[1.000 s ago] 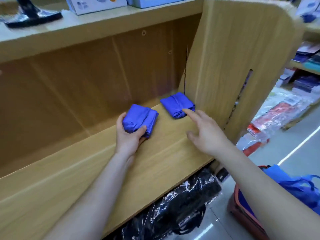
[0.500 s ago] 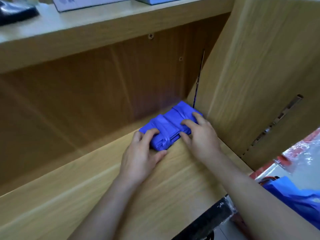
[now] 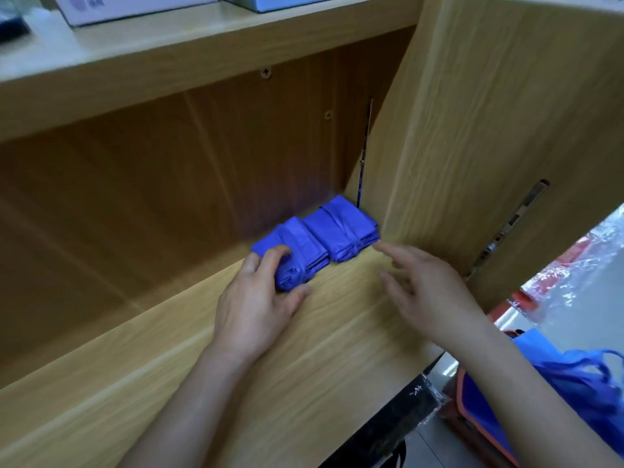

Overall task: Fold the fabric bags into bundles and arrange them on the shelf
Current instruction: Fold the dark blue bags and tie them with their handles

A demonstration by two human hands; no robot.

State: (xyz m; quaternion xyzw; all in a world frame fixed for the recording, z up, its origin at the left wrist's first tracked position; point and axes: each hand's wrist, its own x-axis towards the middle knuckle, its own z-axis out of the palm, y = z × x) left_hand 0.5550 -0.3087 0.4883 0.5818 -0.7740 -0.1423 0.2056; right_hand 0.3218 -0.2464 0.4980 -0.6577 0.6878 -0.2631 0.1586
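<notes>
Two blue fabric bundles sit side by side and touching on the wooden shelf (image 3: 337, 332), pushed into its back right corner. Each is a tight, flat packet of folded bag cloth, bound across the middle by a band of the same fabric with a small knot at the near edge. The right bundle (image 3: 344, 228) lies against the shelf's side panel (image 3: 489, 130). The left bundle (image 3: 297, 251) is in my left hand (image 3: 260, 309), whose grip is closed on its near left corner, fingers on top and thumb at the front edge.

My right hand (image 3: 429, 292) is open, fingers spread and blurred, just in front of the right bundle and not touching it. Half a second ago it pressed on that bundle; now it has lifted away. The bundles have stayed together in the corner.
</notes>
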